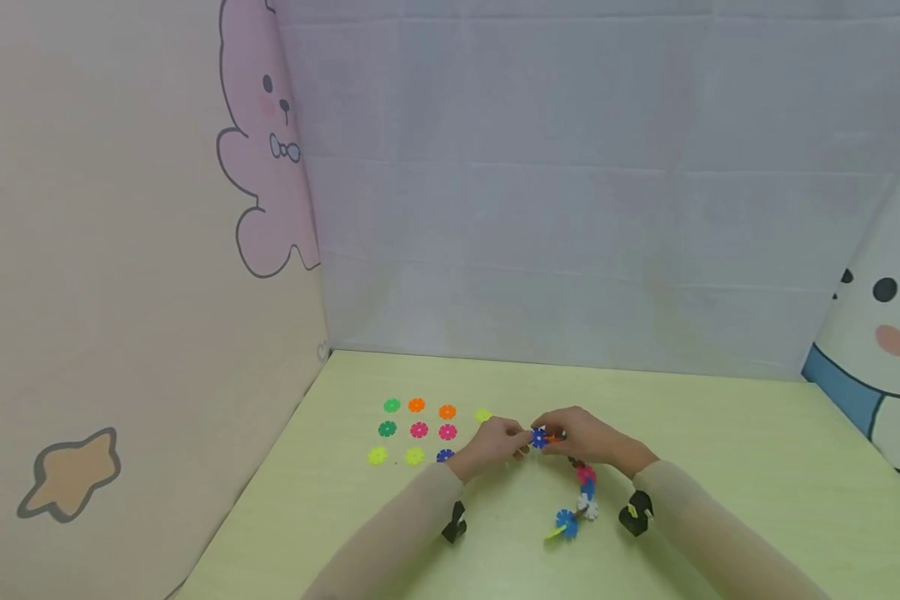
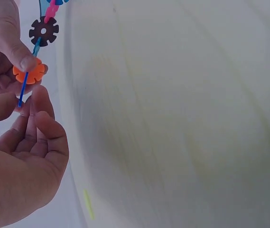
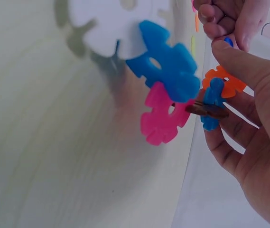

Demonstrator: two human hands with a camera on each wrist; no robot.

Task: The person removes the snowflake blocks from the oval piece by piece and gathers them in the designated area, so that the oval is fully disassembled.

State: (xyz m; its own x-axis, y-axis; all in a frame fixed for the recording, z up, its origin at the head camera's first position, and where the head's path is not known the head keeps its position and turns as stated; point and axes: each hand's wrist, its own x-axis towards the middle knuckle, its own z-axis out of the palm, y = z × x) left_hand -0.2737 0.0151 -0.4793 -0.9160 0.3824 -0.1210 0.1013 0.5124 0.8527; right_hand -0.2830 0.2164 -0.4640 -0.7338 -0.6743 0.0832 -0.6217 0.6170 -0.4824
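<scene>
Both hands meet over the table around the end of a chain of slotted flower-shaped plastic discs. My left hand [image 1: 497, 442] pinches the edge of a dark blue disc [image 1: 539, 438], seen edge-on in the left wrist view. The right hand [image 1: 581, 435] holds an orange disc [image 2: 29, 71] between thumb and fingers; the blue disc meets it. Beyond the orange, the chain continues with a light blue disc [image 3: 214, 104], a brown disc [image 2: 43, 31], a pink disc [image 3: 163, 116], a blue disc [image 3: 170, 66] and a white disc [image 3: 111, 23]. Its tail rests on the table.
Loose discs lie in rows at the left: green [image 1: 392, 405], orange [image 1: 417, 405], pink [image 1: 418, 430], yellow [image 1: 377, 456] and dark blue [image 1: 446, 456]. A yellow disc [image 1: 483, 415] lies behind the left hand. The chain's tail ends in a blue disc [image 1: 567, 524] and a yellow one [image 1: 555, 532].
</scene>
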